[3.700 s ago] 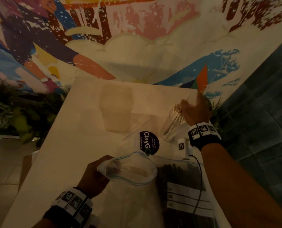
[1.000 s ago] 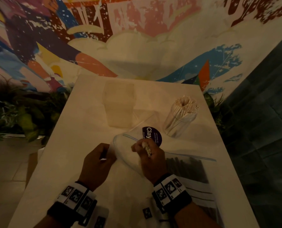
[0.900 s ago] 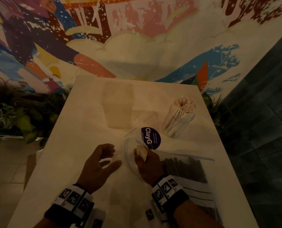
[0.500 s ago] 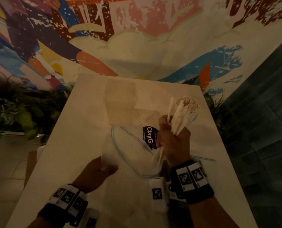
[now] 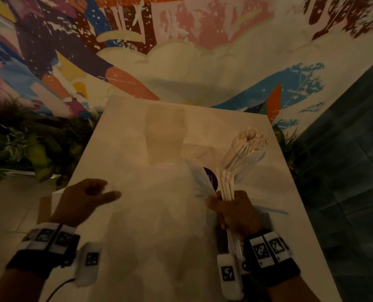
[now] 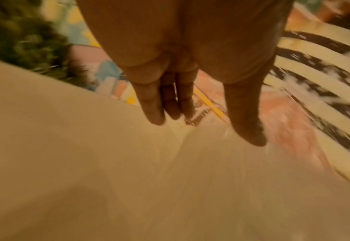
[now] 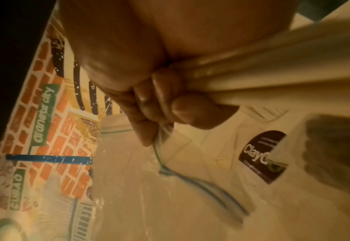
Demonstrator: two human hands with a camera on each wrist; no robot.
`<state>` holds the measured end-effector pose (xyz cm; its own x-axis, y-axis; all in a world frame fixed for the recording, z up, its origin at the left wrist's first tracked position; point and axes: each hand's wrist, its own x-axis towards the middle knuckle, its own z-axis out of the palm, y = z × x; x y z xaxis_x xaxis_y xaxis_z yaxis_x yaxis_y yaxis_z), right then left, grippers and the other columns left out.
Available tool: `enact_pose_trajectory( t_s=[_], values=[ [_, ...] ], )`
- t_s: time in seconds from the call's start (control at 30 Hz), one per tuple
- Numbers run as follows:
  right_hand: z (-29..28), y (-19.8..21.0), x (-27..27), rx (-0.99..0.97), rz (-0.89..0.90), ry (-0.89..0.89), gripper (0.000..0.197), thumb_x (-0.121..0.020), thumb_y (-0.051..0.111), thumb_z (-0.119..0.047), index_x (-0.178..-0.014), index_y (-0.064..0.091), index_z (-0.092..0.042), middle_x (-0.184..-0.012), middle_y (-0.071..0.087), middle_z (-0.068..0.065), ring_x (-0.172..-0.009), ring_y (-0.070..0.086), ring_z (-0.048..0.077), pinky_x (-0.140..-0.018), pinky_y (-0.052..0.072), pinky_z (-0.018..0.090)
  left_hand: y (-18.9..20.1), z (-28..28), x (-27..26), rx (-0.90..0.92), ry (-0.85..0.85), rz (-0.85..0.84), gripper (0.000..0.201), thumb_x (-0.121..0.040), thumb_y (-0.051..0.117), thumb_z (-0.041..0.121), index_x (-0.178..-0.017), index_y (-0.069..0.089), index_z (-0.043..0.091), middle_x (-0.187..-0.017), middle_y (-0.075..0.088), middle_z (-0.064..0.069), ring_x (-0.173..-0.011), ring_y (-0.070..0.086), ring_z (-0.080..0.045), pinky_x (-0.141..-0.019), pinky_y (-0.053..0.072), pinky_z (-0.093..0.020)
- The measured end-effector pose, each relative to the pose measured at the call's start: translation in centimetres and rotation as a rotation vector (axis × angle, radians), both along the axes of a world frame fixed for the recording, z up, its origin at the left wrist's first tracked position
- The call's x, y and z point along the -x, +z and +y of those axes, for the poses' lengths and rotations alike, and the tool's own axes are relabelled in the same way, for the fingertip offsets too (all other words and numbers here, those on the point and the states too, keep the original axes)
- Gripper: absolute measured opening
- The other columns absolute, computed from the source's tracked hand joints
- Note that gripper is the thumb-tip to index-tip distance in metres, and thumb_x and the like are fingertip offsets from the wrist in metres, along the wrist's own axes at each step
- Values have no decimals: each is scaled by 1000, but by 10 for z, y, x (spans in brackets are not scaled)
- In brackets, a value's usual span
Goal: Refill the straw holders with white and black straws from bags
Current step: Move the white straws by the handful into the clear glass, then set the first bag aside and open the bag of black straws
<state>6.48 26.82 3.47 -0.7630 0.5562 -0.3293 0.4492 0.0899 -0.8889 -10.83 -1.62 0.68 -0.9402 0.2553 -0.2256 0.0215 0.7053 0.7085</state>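
My right hand [image 5: 232,207] grips a bundle of white straws [image 5: 226,185] that points up and away. The same fingers [image 7: 170,106] also pinch the rim of the clear zip bag [image 7: 161,164], which has a dark round sticker [image 7: 262,156]. Just beyond the bundle stands a round clear holder [image 5: 249,152] packed with white straws. A square clear holder [image 5: 165,136] stands empty at the table's far middle. My left hand [image 5: 92,196] hovers open over the table's left edge with its fingers [image 6: 155,106] straight and holding nothing. No black straws show.
The white table [image 5: 126,247] runs from me to a painted mural wall [image 5: 181,51]. Green plants [image 5: 18,149] lie below the table's left side. Dark tiled wall [image 5: 344,171] is on the right. The left wrist view is motion-blurred.
My right hand drew the white straws out of the bag and pulled back a little toward me. My left hand let go of the bag's mouth and moved left, opening.
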Motion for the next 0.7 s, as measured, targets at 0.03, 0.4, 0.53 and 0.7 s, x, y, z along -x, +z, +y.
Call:
enact_pose_trajectory(
  t_s=[0.03,0.4,0.53,0.7],
  values=[
    [-2,-4,-2,21,-27,11,25,-80,73,-14,-59,59,-9,-43,44,5,-36,42,16,-42,40,26,-3,-8,2,1,-9,15,49,-69,80,31,-112,56,37,-109,64,-12,-100,61,-30,-86,49,-43],
    [-42,-32,-6,218,-104,-27,26,-82,71,-12,-62,56,-12,-43,40,3,-34,37,17,-37,37,23,-32,36,-67,-299,138,-865,21,-84,65,13,-97,62,-4,-74,66,-21,-59,67,-31,-65,58,-45],
    [-22,-27,-29,274,-141,-32,21,-78,74,-14,-65,57,-12,-44,39,2,-37,36,16,-39,34,23,-29,10,-51,-662,282,-715,22,-88,48,-8,-95,59,11,-88,61,-17,-73,62,-33,-52,60,-31],
    [-12,-17,-36,532,-112,-103,45,-66,64,-51,-81,70,-9,-47,34,-3,-37,29,11,-40,30,21,-41,-21,-46,-613,151,-703,44,-75,54,-24,-102,61,9,-104,62,-17,-94,60,-31,-55,60,-30]
  ],
)
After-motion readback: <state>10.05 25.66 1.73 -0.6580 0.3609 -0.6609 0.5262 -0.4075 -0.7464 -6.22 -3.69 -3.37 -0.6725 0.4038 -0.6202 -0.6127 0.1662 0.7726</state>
